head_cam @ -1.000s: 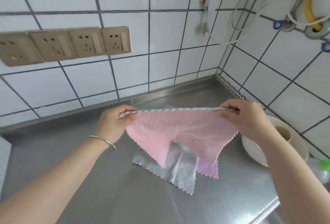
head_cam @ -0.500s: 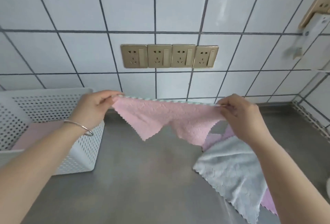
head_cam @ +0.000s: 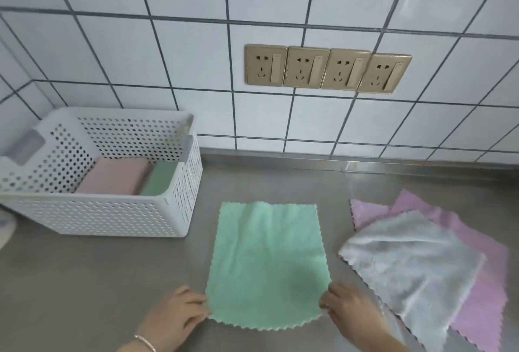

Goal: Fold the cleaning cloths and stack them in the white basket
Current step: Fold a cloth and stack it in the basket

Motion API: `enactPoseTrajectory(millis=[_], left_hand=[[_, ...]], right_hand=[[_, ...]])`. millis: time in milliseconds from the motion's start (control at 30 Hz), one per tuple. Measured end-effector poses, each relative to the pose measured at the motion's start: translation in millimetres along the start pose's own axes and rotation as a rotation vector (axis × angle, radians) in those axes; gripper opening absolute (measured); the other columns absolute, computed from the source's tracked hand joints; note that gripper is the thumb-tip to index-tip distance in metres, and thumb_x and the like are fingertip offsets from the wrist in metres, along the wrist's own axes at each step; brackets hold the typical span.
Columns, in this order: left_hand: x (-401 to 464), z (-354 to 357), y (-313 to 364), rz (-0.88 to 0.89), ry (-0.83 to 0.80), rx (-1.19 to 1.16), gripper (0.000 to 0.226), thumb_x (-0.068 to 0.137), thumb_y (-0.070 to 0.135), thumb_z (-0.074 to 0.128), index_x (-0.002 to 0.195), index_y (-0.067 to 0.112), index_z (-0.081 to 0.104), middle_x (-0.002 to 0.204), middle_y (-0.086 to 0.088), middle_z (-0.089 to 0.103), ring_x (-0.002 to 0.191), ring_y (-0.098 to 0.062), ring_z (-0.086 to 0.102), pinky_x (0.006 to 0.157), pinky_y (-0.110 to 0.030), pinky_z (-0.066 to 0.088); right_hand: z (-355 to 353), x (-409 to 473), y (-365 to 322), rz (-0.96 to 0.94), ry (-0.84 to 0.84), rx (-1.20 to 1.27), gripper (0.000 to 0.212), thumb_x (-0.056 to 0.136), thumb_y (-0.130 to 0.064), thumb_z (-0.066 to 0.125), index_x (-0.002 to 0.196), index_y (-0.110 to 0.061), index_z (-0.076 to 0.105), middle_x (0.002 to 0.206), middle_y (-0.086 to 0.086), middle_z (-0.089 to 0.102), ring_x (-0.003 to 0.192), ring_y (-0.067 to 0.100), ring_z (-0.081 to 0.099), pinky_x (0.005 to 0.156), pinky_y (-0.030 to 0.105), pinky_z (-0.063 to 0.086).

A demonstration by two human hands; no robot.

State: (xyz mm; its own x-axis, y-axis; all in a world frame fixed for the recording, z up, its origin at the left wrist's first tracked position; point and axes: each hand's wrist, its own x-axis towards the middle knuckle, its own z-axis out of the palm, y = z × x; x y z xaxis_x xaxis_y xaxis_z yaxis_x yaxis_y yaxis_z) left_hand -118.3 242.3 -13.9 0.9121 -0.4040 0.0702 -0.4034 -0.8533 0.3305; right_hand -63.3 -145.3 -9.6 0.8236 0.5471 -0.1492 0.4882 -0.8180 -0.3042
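Green cloth flat on tabletop between hands. Left hand and right hand apparently pinch near corners, grip blurred. Lift both evenly, match far corners, crease. White basket beyond left hand.

Showing even, bright, soft lighting; bending tile lines at the edges; blurring slightly throughout; casting faint shadow across the green cloth.
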Motion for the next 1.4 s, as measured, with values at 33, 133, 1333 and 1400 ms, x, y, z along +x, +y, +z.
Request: enactPoseTrajectory(millis=[33,133,1333,1400], left_hand=[[-6,7,1,0.029,-0.023,0.041,0.049,0.094,0.053,0.025,0.072,0.046,0.069,0.083,0.031,0.066,0.078,0.007,0.039,0.052,-0.007,0.044],[-12,18,11,0.044,-0.073,0.049,0.037,0.087,0.055,0.038,0.063,0.043,0.064,0.091,0.033,0.060,0.073,0.006,0.037,0.046,-0.005,0.034],[157,14,-7,-0.689,0.036,-0.287,0.005,0.088,0.021,0.055,0.089,0.023,0.050,0.088,0.004,0.058,0.082,-0.019,0.060,0.073,-0.029,0.048],[131,22,12,-0.413,-0.073,-0.207,0.015,0.086,0.022,0.053,0.100,0.025,0.058,0.103,0.006,0.058,0.097,-0.014,0.060,0.084,-0.028,0.048]], right_hand=[[5,-4,-1,-0.039,-0.054,-0.065,0.051,0.027,-0.028,0.083,0.066,-0.033,0.049,0.060,-0.015,0.050,0.063,0.005,0.043,0.047,0.018,0.035],[10,-7,0,-0.032,-0.191,-0.212,0.030,0.038,-0.056,0.070,0.058,-0.037,0.058,0.058,-0.022,0.052,0.060,-0.005,0.046,0.056,0.012,0.032],[-18,119,-6,0.579,0.220,0.187,0.018,0.091,-0.023,0.053,0.108,-0.018,0.050,0.092,-0.001,0.063,0.075,0.019,0.063,0.063,0.033,0.055],[-5,96,-27,0.331,0.206,0.046,0.030,0.079,-0.027,0.069,0.108,-0.023,0.061,0.098,-0.007,0.064,0.081,0.013,0.064,0.060,0.026,0.056]])
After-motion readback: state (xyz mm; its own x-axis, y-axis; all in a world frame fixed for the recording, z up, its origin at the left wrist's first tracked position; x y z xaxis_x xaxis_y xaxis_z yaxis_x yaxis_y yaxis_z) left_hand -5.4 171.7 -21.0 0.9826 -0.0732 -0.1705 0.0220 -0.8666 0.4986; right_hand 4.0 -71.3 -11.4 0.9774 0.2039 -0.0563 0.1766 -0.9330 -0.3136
